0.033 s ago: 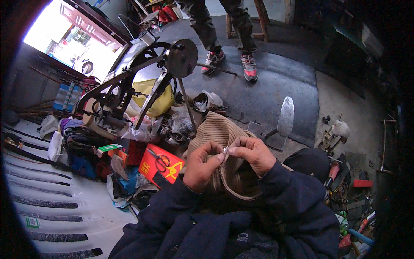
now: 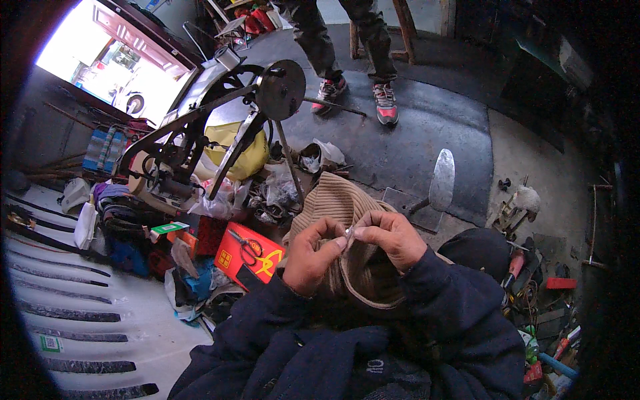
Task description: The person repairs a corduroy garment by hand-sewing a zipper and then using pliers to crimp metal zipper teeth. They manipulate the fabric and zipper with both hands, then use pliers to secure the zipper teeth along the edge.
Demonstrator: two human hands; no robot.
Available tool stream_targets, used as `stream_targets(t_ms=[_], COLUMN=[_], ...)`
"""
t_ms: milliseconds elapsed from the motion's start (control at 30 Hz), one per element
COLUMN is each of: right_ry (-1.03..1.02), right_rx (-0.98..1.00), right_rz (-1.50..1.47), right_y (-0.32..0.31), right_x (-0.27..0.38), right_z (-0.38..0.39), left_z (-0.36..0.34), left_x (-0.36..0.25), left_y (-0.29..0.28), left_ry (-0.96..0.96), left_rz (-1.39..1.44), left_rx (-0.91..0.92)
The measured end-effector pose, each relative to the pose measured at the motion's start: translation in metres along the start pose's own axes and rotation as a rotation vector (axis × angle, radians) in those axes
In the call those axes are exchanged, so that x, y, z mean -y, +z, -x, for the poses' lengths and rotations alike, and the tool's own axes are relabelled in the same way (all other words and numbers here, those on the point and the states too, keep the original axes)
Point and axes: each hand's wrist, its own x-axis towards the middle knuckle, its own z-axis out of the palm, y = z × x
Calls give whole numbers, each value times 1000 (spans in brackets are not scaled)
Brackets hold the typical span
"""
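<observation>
A beige ribbed knit garment (image 2: 335, 201) lies bunched over my lap, its folds hanging open below my fingers. My left hand (image 2: 313, 259) is closed in a pinch, thumb and forefinger at the garment's edge. From the other side my right hand (image 2: 390, 239) pinches the same edge, so the fingertips of both hands almost touch. Between them shows a small silvery piece (image 2: 348, 232), too small to make out; it may be part of a fastener. Dark blue sleeves cover both forearms.
Ahead on the left stands a black hand-cranked machine (image 2: 200, 127) with a round wheel. Beside my left arm lies a red box (image 2: 248, 257) with scissors pictured on it. A metal shoe last (image 2: 442, 180) rises ahead right. A person's sneakers (image 2: 385, 104) stand beyond; tools (image 2: 517, 263) crowd my right.
</observation>
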Motion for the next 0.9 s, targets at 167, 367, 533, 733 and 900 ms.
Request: stream_targets(t_ms=[167,367,533,733,900], right_ry=[-19,31,42,3,38], right_rx=[-2,20,21,21,24], right_rz=[47,-58,-64,-93,-115], right_y=[0,2,2,2,3], right_x=[2,4,4,4,6], right_z=[0,1,1,1,3], left_z=[-1,0,-1,-1,-4], left_x=[0,0,1,3,4], left_y=[-1,-1,-2,-2,-4], left_ry=[-38,-96,-53,-28,-59], left_rz=[62,72,47,67,123], left_rx=[26,9,24,36,43])
